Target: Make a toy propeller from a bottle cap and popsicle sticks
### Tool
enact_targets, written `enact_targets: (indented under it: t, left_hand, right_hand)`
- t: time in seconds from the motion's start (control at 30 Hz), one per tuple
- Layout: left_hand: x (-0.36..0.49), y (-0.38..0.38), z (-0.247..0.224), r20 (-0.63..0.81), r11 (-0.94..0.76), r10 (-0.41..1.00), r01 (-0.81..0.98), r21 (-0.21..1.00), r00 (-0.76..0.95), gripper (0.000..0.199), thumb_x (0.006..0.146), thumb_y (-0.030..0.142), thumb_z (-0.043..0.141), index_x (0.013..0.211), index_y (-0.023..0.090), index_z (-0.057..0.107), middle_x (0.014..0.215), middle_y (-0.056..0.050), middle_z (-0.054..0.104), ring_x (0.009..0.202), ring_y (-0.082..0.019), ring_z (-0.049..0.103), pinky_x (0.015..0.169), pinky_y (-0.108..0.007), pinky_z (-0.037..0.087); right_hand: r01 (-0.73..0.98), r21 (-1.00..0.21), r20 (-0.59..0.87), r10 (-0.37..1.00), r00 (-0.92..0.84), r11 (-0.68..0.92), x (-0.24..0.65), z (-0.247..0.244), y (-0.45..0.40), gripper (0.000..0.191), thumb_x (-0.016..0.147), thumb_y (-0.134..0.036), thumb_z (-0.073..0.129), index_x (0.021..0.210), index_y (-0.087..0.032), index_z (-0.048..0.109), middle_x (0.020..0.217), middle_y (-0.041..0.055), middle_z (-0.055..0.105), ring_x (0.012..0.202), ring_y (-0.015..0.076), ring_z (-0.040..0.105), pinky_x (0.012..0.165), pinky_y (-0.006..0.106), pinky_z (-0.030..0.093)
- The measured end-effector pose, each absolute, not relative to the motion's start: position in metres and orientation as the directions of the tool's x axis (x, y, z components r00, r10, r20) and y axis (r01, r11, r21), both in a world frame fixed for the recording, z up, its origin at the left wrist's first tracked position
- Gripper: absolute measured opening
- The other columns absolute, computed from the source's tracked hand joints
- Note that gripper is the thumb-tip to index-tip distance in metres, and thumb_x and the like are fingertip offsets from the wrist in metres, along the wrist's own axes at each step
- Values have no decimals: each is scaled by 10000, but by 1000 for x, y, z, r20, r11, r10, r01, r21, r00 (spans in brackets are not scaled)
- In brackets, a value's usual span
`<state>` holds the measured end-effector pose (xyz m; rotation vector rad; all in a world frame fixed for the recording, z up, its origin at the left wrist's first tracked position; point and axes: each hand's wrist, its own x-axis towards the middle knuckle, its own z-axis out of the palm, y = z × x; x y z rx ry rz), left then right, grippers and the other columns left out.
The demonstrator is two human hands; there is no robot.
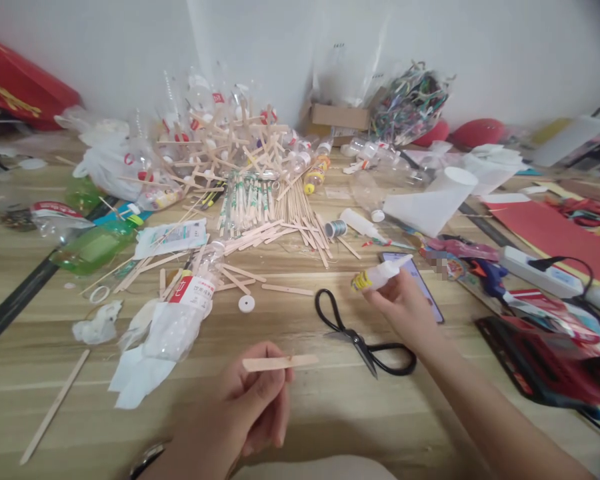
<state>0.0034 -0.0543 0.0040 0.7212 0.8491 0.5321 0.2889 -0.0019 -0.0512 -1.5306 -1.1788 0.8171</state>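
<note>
In my left hand [263,400], near the front edge of the table, a short wooden craft stick [280,363] is pinched between thumb and fingers. The stick has a small mark or hole near its middle. My right hand [400,300] grips a small white glue bottle [375,275] with a yellow label, its thin nozzle pointing right. Below that hand lie black-handled scissors [357,343], blades partly apart. Beneath the right wrist a phone [423,287] rests on the table, partly covered. A white disc with a centre hole [247,304] lies ahead of the left hand.
A clear plastic bottle [180,320] and a single stick [55,407] lie to the left. Heaped sticks [300,230] and plastic bottles fill the back. A thread spool [336,229] stands mid-table. At right are a power strip [540,270], a glue gun [490,277] and red paper [545,227].
</note>
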Motion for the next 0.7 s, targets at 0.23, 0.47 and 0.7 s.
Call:
enact_targets:
  t: [0.23, 0.47, 0.7]
  left_hand:
    - [-4, -58, 0, -530, 673, 669, -122, 729, 522, 449, 754, 614, 694, 765, 204, 511, 437, 78, 514, 393, -48, 244, 407, -193, 138]
    - [-7, -55, -2, -565, 707, 651, -134, 694, 507, 494, 674, 631, 751, 744, 209, 505, 404, 91, 503, 362, -38, 232, 395, -182, 147]
    - [-12, -56, -15, -583, 720, 652, -154, 677, 486, 484, 709, 653, 706, 753, 214, 505, 396, 84, 512, 337, -38, 228, 362, -178, 128]
  right_hand:
    - [406, -914, 106, 979, 173, 27, 292, -82, 25, 448, 689, -428, 724, 999, -233, 466, 1047, 103, 668, 996, 262, 666, 905, 449, 518]
    - [617, -783, 204, 970, 131, 81, 296, -86, 18, 350, 779, -433, 656, 1026, -217, 534, 1038, 84, 675, 988, 243, 657, 862, 399, 533]
    - [871, -481, 457, 877, 149, 103, 271, -48, -26, 225, 898, -354, 538, 1036, -188, 602, 904, 99, 627, 855, 264, 582, 798, 454, 468]
